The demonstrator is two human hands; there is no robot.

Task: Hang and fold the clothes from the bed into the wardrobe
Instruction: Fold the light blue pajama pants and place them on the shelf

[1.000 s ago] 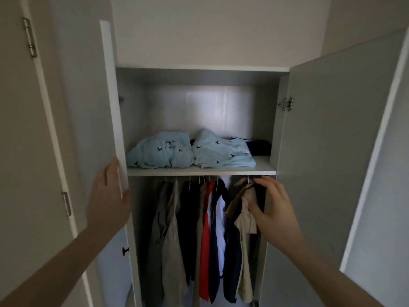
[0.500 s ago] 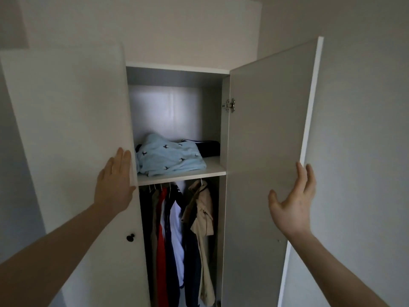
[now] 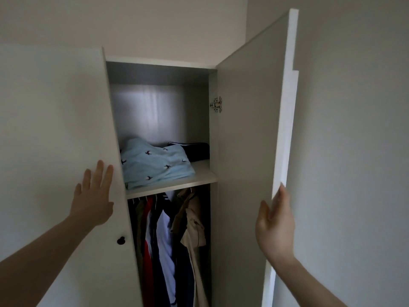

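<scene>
**Wardrobe doors swing inward with both hands on them**

Both doors have swung further toward closing since half a second ago, narrowing the gap through which the wardrobe's inside shows, and the right hand has come from mid-air onto its door's edge.

The left hand (image 3: 94, 196) lies flat with straight, slightly spread fingers against the outer face of the pale grey left wardrobe door (image 3: 55, 140), near its free edge and above the small round black knob (image 3: 120, 240). The right hand (image 3: 274, 224) is held upright, palm turned inward, its straight fingertips touching the white front edge of the pale grey right wardrobe door (image 3: 247, 140), which stands angled outward on a metal hinge (image 3: 216, 104). Neither hand curls round anything.

Between the doors, a white wardrobe shelf (image 3: 199, 177) carries a folded light-blue garment printed with small dark birds (image 3: 155, 165); its left part is hidden behind the left door. Just beside it on the right, toward the back, lies a folded dark navy garment (image 3: 197, 151).

Below the shelf, clothes hang in a tight row: a red garment (image 3: 147, 251), a dark navy one and a white one (image 3: 166, 240) next to it, and on the right a beige, khaki-coloured shirt (image 3: 192, 229) that bunches forward in front of the others. The hangers' rail is too dark to make out.
</scene>
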